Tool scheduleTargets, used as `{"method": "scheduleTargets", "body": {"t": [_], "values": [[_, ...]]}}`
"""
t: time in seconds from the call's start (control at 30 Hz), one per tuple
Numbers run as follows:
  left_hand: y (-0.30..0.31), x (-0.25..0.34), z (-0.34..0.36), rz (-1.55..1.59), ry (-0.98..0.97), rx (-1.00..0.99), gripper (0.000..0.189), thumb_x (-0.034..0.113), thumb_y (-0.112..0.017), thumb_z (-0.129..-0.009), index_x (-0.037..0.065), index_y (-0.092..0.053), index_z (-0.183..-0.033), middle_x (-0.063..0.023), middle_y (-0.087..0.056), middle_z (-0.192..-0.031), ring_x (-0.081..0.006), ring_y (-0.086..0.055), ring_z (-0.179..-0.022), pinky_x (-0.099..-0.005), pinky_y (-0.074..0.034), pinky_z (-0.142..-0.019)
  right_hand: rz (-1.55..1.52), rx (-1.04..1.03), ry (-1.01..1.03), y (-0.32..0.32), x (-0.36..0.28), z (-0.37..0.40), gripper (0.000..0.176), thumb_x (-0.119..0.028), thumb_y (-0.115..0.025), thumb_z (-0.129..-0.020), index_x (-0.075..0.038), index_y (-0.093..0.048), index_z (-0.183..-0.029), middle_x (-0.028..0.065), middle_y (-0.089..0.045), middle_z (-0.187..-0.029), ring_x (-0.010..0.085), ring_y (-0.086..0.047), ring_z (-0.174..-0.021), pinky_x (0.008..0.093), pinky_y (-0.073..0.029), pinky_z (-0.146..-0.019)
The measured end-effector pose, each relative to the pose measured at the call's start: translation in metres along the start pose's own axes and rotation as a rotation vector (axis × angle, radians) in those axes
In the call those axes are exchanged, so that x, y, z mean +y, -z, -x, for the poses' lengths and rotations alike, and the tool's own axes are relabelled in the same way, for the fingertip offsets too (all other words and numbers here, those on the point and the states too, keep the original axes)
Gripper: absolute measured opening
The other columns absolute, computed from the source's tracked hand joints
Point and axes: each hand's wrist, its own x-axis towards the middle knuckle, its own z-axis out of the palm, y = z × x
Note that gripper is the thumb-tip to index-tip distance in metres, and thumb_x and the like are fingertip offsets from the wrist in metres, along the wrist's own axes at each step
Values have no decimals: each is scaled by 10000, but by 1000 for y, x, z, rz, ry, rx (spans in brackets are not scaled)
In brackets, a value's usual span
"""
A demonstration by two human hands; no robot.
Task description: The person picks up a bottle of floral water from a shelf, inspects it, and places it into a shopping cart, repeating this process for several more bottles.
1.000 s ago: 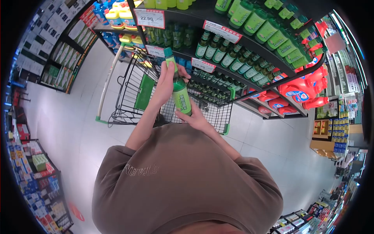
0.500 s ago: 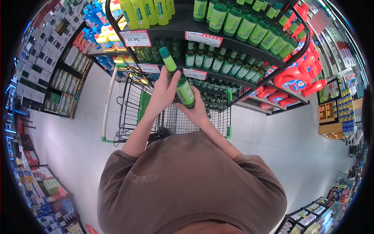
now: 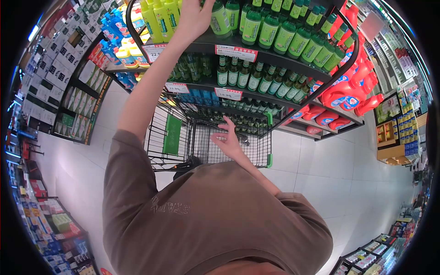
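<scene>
My left hand (image 3: 195,20) reaches up to the top shelf, partly cut off by the upper edge of the view. Its fingers are closed at the upper part of a green glass bottle (image 3: 221,22) with a light green label, which stands at the left end of a row of similar green bottles (image 3: 285,35). The bottle's neck is out of view. Lower down, my right hand (image 3: 228,141) hovers over the wire shopping cart (image 3: 263,151), holding nothing, with its fingers spread apart.
Yellow-green bottles (image 3: 160,20) stand left of my left hand. Brown-green bottles (image 3: 254,78) fill the shelf below, above price tags (image 3: 228,94). Red detergent jugs (image 3: 341,96) line the right side, and blue bottles (image 3: 110,27) the left. A green panel (image 3: 173,134) is on the cart.
My left hand has carried the green bottle up from above the cart to the top shelf. My right hand has let go of it, dropped slightly and opened.
</scene>
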Motion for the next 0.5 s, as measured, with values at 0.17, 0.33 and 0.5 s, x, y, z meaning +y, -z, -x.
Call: {"method": "scheduleTargets", "body": {"t": [0.17, 0.33, 0.5], "values": [[-37, -38, -30, -51, -197, 78, 350, 246, -524, -915, -35, -482, -1120, -238, -547, -1041, -355, -533, -970, -419, -427, -836, -20, -43, -71, 5, 6, -3, 737, -63, -685, -806, -128, -231, -1383, 178, -408, -1220, 197, -601, -989, 274, -516, -719], [-64, -87, -44, -111, -192, -49, 362, 328, -552, -909, -24, -492, -966, -172, -539, -892, -246, -528, -723, -355, -439, -661, 7, -50, -80, 12, 21, -1, 671, -139, -696, -807, -73, -286, -1334, 185, -426, -1203, 207, -606, -966, 310, -520, -716], [-77, -100, -44, -206, -211, -12, 386, 362, -537, -914, -10, -477, -993, -159, -492, -875, -268, -487, -814, -372, -415, -753, 66, -58, -73, 14, 28, 2, 622, -159, -688, -816, -61, -322, -1310, 167, -475, -1161, 203, -616, -950, 300, -513, -722]]}}
